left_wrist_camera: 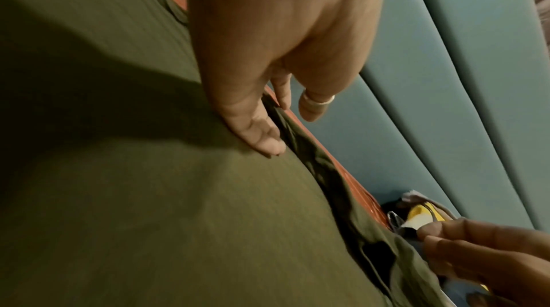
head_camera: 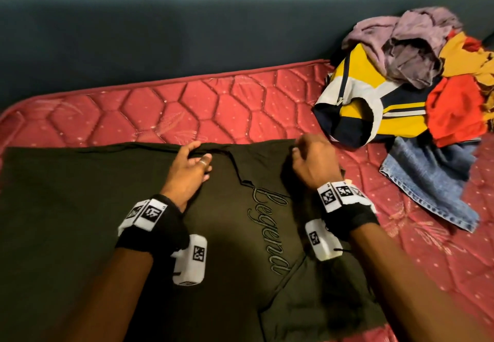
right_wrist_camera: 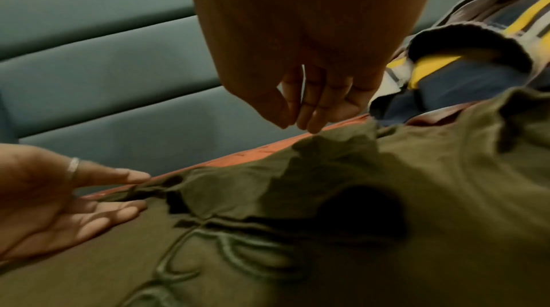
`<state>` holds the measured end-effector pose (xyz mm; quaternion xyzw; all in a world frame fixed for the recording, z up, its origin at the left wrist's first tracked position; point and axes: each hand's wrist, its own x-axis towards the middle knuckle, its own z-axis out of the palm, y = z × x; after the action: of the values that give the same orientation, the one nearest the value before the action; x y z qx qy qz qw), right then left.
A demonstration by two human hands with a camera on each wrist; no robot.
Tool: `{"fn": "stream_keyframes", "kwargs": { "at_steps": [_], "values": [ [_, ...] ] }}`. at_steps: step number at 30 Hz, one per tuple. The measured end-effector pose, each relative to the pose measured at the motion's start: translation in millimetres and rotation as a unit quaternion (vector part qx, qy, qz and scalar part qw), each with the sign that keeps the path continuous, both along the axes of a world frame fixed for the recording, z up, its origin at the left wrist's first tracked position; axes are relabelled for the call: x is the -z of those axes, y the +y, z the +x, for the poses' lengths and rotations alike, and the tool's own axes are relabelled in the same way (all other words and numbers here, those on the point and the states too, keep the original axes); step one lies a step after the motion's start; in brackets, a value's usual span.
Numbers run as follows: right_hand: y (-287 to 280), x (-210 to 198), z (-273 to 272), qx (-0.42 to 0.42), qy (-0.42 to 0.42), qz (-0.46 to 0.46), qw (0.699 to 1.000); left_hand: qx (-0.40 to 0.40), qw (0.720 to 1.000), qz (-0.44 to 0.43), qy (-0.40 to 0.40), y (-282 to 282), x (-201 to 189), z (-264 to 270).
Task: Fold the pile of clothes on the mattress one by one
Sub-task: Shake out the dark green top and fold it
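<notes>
Olive shirt (head_camera: 88,208) flat on mattress (head_camera: 165,111), left hand (head_camera: 188,166) pinching its far edge, right hand (head_camera: 311,161) curled above it, grasp unclear, pile (head_camera: 417,85) right.

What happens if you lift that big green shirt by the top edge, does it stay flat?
Probably not. The green shirt looks soft: its top edge bunches where the left hand holds it, so it would likely droop. It seems light, and unlikely to slide on the quilted mattress.

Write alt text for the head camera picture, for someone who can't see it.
Two hands work the far edge of a dark olive shirt spread on a red quilted mattress: left hand, right hand. A pile of unfolded clothes lies at far right.
</notes>
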<state>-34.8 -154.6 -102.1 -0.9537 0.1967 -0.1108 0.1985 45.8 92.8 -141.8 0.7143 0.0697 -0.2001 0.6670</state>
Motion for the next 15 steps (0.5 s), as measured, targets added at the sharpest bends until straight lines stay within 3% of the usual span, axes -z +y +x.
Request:
{"fn": "stream_keyframes", "kwargs": {
  "at_steps": [3, 7, 11, 13, 15],
  "values": [
    [46, 5, 15, -0.032, 0.035, 0.06, 0.997, -0.015, 0.999, -0.022, 0.021, 27, -11, 15],
    [90, 9, 34, -0.103, 0.096, 0.111, 0.984, 0.051, 0.998, -0.028, -0.006, 32, -23, 52],
    [97, 8, 37, -0.091, 0.027, 0.088, 0.992, -0.005, 0.998, -0.024, -0.057, 53, -22, 76],
    [82, 8, 29, -0.057, 0.017, 0.065, 0.996, -0.011, 0.994, 0.046, -0.101, 78, -17, 69],
    [58, 8, 11, -0.022, 0.028, 0.042, 0.999, 0.014, 0.967, 0.171, -0.188, 113, -14, 54]
  ]
}}
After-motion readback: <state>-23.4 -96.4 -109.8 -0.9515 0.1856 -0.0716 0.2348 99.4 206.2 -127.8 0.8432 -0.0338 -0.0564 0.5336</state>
